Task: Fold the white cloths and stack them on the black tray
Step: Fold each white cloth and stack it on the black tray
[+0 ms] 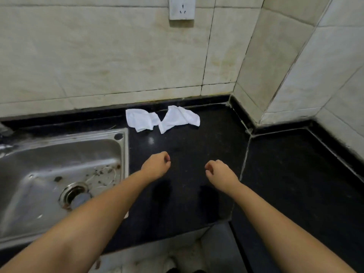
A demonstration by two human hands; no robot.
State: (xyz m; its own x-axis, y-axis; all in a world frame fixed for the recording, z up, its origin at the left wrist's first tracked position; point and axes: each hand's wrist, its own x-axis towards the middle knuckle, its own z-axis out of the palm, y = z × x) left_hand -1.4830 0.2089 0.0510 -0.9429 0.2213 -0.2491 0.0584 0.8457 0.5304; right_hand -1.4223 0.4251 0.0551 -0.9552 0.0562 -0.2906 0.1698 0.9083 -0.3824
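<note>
Two crumpled white cloths lie side by side on the black countertop (189, 158) near the back wall: the left cloth (140, 119) and the right cloth (178, 118), touching at their inner corners. My left hand (157, 165) hovers over the counter in front of them, fingers curled shut and holding nothing. My right hand (219, 173) hovers a little to the right, likewise curled shut and holding nothing. Both hands are well short of the cloths. No black tray is in sight.
A steel sink (122, 146) with debris and a drain (75, 196) lies left of my left arm. Tiled walls close the back and right, forming a corner. A wall socket (182, 8) sits high on the back wall. The counter's front edge is near my elbows.
</note>
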